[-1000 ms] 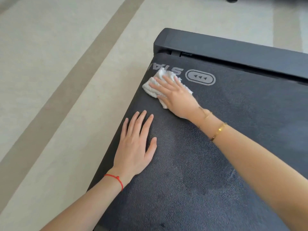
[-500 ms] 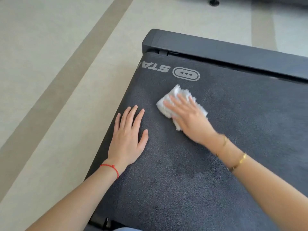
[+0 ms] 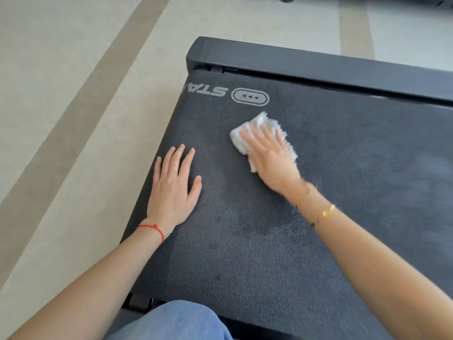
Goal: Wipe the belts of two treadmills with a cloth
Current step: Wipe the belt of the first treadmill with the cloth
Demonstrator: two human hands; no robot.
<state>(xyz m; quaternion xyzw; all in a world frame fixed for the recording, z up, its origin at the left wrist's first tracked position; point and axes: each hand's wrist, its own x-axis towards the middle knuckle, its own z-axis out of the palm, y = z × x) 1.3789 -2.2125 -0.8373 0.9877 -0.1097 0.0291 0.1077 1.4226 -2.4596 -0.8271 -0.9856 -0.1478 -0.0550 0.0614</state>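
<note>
A dark grey treadmill belt [image 3: 343, 168] fills most of the view, with a white logo [image 3: 250, 97] printed near its far left corner. A white fluffy cloth [image 3: 263, 123] lies on the belt below the logo. My right hand [image 3: 272, 158] presses flat on the cloth with straight fingers, covering most of it. My left hand [image 3: 174, 187] rests flat on the belt near its left edge, fingers spread, holding nothing. Darker damp patches show on the belt between the two hands.
The treadmill's black end cover [image 3: 318, 62] runs across the far end of the belt. Pale carpet with a beige stripe [image 3: 73, 131] lies to the left. My blue-jeaned knee [image 3: 176, 322] sits at the near edge. A dark object [image 3: 441, 3] shows at the top right.
My right hand has slid the cloth from the far left corner by the logo toward the right and nearer to me. The left hand has stayed flat on the belt.
</note>
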